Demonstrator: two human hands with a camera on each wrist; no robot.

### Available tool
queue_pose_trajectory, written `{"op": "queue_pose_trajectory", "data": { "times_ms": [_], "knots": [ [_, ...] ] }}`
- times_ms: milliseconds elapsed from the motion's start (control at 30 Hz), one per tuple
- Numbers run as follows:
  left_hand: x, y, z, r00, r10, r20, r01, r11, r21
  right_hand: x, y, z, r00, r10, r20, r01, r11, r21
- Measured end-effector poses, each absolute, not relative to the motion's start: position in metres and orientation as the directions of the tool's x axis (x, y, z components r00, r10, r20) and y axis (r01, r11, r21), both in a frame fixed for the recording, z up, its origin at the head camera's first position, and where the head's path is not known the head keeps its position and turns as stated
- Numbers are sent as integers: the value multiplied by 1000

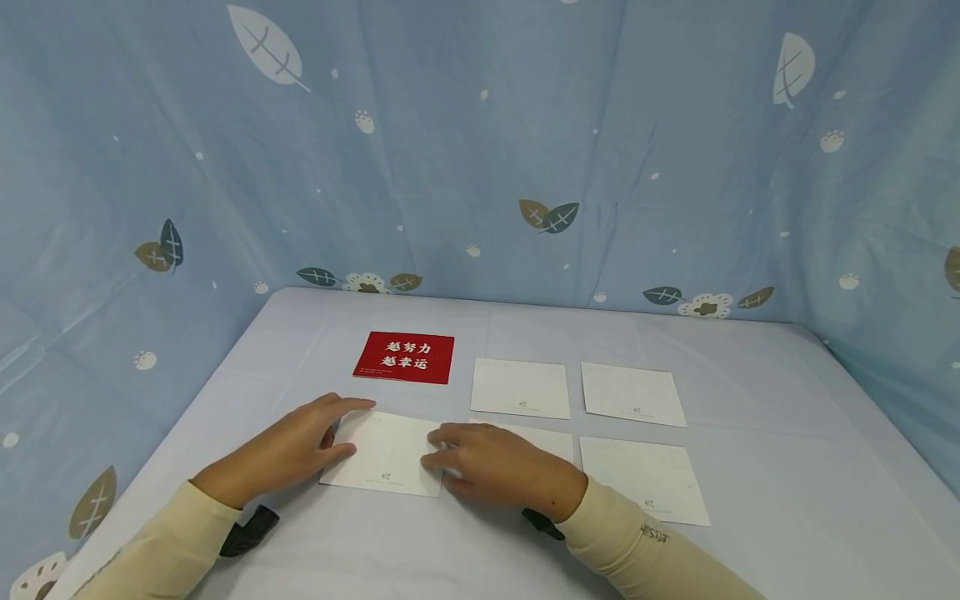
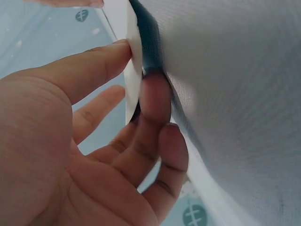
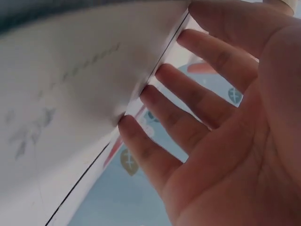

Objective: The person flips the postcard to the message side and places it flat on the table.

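A white postcard point(image 1: 390, 454) with a small printed mark lies at the front left of the table. My left hand point(image 1: 288, 442) pinches its left edge. Seen edge-on in the left wrist view, the postcard point(image 2: 134, 70) has the thumb on its pale face and fingers against its dark blue-green underside. From the right, my right hand point(image 1: 498, 462) touches the same postcard with spread, fairly straight fingers. The right wrist view shows those fingertips point(image 3: 162, 73) along a card edge. Another white card point(image 1: 551, 439) is partly hidden behind the right hand.
A red card point(image 1: 405, 357) with white characters lies behind the postcard. Further white cards lie to the right: one at the back middle point(image 1: 520, 389), a back right card point(image 1: 632, 394) and a front right card point(image 1: 643, 475). A blue patterned curtain point(image 1: 465, 150) surrounds the white table.
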State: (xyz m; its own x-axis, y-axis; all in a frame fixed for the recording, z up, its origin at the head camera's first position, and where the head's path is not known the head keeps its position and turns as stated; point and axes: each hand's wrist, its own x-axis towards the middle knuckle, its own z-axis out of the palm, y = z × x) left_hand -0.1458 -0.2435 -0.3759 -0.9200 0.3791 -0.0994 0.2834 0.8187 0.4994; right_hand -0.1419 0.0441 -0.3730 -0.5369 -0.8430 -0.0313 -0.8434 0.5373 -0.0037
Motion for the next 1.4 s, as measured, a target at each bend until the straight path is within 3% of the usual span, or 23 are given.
{"op": "queue_pose_trajectory", "data": {
  "times_ms": [433, 1400],
  "knots": [
    [-147, -244, -379, -918, 380, -109, 285, 827, 484, -138, 44, -372, -560, -823, -94, -824, 565, -40],
    [-146, -242, -375, -905, 399, -147, 311, 856, 412, -137, 44, -373, -562, -823, -82, -823, 567, -43]
  ]
}}
